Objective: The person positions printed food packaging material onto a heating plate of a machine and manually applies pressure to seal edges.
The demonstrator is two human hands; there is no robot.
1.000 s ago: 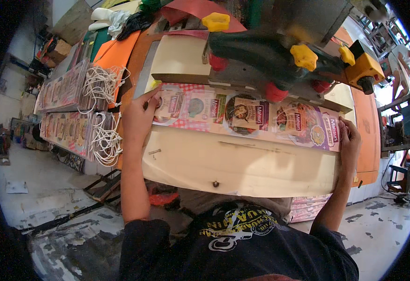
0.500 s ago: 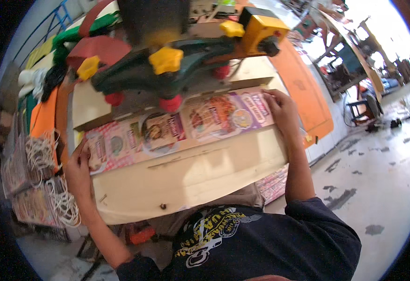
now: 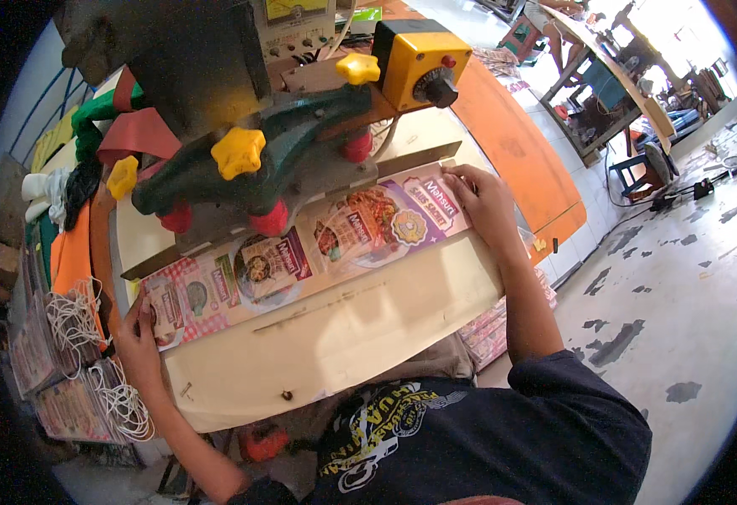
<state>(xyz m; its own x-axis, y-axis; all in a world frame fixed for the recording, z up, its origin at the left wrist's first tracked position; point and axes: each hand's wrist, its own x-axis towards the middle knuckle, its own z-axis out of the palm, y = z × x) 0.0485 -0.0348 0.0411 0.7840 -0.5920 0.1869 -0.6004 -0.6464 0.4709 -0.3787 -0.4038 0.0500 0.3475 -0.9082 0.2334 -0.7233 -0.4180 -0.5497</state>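
A long printed strip [image 3: 297, 261] with food pictures in pink, purple and cream lies across a cream-coloured board [image 3: 368, 311]. Its far edge runs along the metal lip under a machine's dark green press head [image 3: 301, 143]. My left hand [image 3: 139, 341] grips the strip's left end, fingertips at the edge. At the right end, my right hand [image 3: 482, 206] pinches the far corner with bent fingers. The press head has yellow star knobs [image 3: 239, 153] and red nuts [image 3: 269, 219]; it stands just beyond the strip. The undersides of the strip's ends are hidden.
A yellow control box [image 3: 423, 67] with a black dial sits on the machine's right. An orange tabletop [image 3: 516, 139] extends behind. Bundles of printed packs with white cords [image 3: 120, 404] are stacked at left. More printed packs [image 3: 503, 332] lie below the board's right side.
The whole view has turned a little, so the machine sits further left and the board looks more tilted. Both hands keep their places at the strip's ends.
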